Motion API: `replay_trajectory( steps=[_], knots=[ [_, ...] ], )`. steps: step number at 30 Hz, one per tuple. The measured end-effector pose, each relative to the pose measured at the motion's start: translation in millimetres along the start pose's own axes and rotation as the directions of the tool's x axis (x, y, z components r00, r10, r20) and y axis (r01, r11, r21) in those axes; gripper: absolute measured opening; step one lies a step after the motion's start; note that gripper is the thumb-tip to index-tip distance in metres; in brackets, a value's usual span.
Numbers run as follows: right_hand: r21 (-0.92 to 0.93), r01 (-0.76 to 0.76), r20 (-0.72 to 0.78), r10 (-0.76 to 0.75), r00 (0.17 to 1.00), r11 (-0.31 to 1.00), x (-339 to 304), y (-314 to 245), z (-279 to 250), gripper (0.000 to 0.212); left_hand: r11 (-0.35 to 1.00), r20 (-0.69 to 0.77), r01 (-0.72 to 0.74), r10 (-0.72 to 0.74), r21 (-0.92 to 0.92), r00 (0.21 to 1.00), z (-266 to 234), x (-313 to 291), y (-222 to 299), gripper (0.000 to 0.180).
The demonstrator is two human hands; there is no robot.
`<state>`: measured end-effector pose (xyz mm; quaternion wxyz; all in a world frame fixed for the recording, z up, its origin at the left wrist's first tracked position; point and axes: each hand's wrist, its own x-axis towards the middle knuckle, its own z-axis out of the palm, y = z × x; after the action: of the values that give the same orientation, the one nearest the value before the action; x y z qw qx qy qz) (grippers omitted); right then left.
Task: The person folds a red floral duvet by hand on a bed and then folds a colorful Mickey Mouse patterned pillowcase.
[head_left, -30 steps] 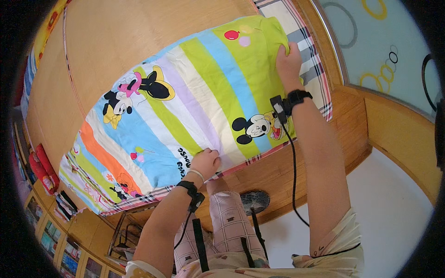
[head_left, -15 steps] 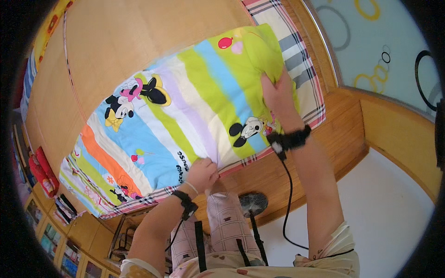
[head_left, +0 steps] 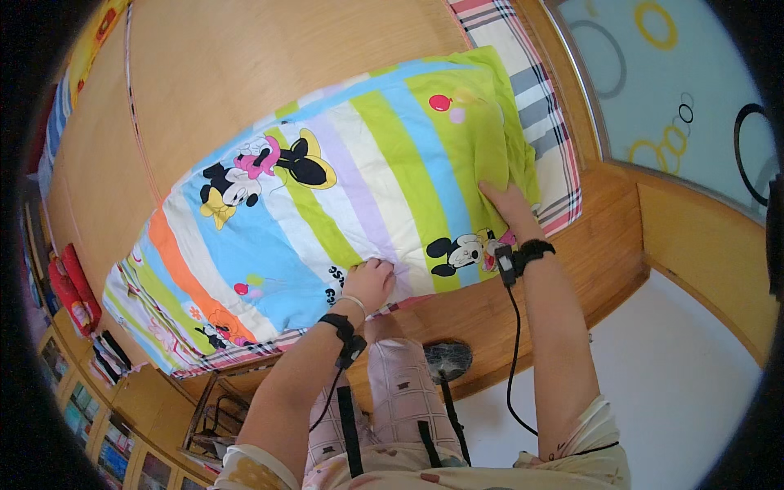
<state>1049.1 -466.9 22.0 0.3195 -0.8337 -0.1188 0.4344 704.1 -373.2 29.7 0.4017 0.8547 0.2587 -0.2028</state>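
Note:
A striped quilt (head_left: pixel 359 163) in green, blue, white, lilac and orange, printed with cartoon mice and balloons, lies folded and spread across the bed. My left hand (head_left: pixel 370 282) is closed at its near edge, the fingers curled on the cloth. At the quilt's right end, my right hand (head_left: pixel 510 209) grips the green edge; its thumb lies on top and the other fingers are mostly hidden. A black strap with a cable circles each wrist.
Tan matting (head_left: pixel 269 49) covers the far bed surface, and a plaid cloth (head_left: pixel 543 106) shows under the quilt's right end. A wooden ledge (head_left: pixel 600 212) and a frosted panel with rings (head_left: pixel 653 90) stand at right. Red bundles (head_left: pixel 72 286) and glass-fronted cabinets (head_left: pixel 114 433) are at left.
The quilt's right end has flattened out and its top shifted right. My right hand has moved down along the right edge; my left hand has moved slightly right and up.

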Motion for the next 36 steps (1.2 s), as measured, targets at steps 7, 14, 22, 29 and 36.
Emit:
replay_trajectory(
  steps=[7,14,22,29,36],
  knots=[
    [-0.232,0.277,-0.409,-0.352,0.842,0.932,-27.3,-24.8,-10.7,0.039,0.989,-0.224,0.000,-0.034,-0.150,0.974,-47.0,-1.1,-4.9,0.025],
    [-0.496,0.250,-0.381,-0.467,0.798,0.832,16.8,-17.4,5.2,0.052,0.994,-0.688,0.008,0.068,0.107,0.722,-138.2,24.5,-62.5,0.035],
    [-0.658,0.603,0.143,-0.711,0.689,0.452,73.5,-140.5,40.4,0.043,0.942,-0.522,0.335,-0.280,0.011,0.806,-224.8,89.1,-119.9,0.038],
    [-0.840,0.305,0.070,-0.468,0.881,0.449,68.6,-163.0,34.7,0.034,0.938,-0.512,0.344,-0.311,-0.031,0.801,-248.8,82.1,-105.5,0.016],
    [-0.743,0.451,-0.186,-0.800,0.571,0.495,45.0,-140.6,40.4,0.058,0.992,-0.733,0.075,0.026,0.105,0.680,-213.9,95.0,-81.9,0.041]
  ],
)
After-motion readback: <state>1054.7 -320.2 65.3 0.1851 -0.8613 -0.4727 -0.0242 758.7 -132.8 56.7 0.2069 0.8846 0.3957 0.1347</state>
